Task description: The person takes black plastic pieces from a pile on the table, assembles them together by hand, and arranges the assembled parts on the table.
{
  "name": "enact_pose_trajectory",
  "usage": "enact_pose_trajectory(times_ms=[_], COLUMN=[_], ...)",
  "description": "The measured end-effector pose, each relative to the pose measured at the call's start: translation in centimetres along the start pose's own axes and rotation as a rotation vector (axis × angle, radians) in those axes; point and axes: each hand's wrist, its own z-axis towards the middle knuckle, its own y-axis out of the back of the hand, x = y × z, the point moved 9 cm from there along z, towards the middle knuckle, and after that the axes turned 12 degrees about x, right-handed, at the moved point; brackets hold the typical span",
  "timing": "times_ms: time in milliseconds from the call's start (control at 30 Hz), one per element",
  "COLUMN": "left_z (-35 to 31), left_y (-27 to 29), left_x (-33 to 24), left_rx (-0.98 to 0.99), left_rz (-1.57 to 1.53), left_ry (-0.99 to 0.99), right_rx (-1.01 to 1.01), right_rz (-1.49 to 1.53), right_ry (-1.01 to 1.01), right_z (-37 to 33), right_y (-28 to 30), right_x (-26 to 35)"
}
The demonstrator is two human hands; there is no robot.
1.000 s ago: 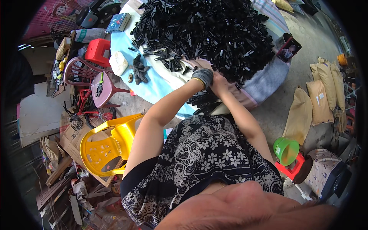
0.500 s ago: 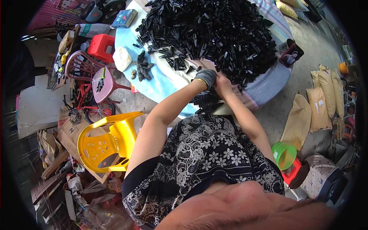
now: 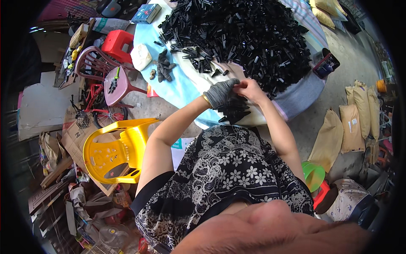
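My left hand (image 3: 218, 93), in a grey knitted glove, is closed with its fingertips drawn together at the near side of the cloth-covered table (image 3: 182, 93). My bare right hand (image 3: 251, 90) meets it in a pinch, the fingertips of both almost touching. Whatever sits between them is too small and too hidden to make out. Beyond the hands spreads a big heap of small, narrow black plastic pieces (image 3: 237, 38), clip-like in shape. Several longer black pieces (image 3: 232, 113) lie just below my hands at the table's near edge.
Left on the table are a dark grey glove (image 3: 164, 67), a white bag (image 3: 141, 57) and a blue box (image 3: 146, 13). A phone (image 3: 326, 65) leans at the right edge. Yellow (image 3: 122, 150) and pink (image 3: 116, 91) chairs stand left; brown sacks (image 3: 352, 127) and a green bucket (image 3: 314, 175), right.
My left hand has turned and shifted slightly left and down, showing more of the glove. My right hand has lowered a little, still meeting the left. The view has shifted slightly.
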Motion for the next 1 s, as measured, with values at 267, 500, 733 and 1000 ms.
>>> enact_pose_trajectory(times_ms=[267,500,733,1000], left_z=[-1.1,-0.5,2.4,3.6], left_y=[-2.0,-0.2,7.3,7.3], left_x=[3.2,2.5,15.0,14.3], left_rx=[-0.011,0.043,-0.289,-0.384], left_rz=[0.278,0.224,0.040,-0.109], left_ry=[0.126,0.252,0.834,1.015], right_rx=[-0.061,-0.587,-0.479,-0.439], right_rz=[-0.297,-1.190,-1.399,-1.111], right_ry=[0.137,0.076,-0.035,-0.260], right_z=[1.3,1.5,3.1,2.5], right_y=[-0.8,3.7,1.5,4.1], right_x=[-0.7,2.4,1.9,-0.7])
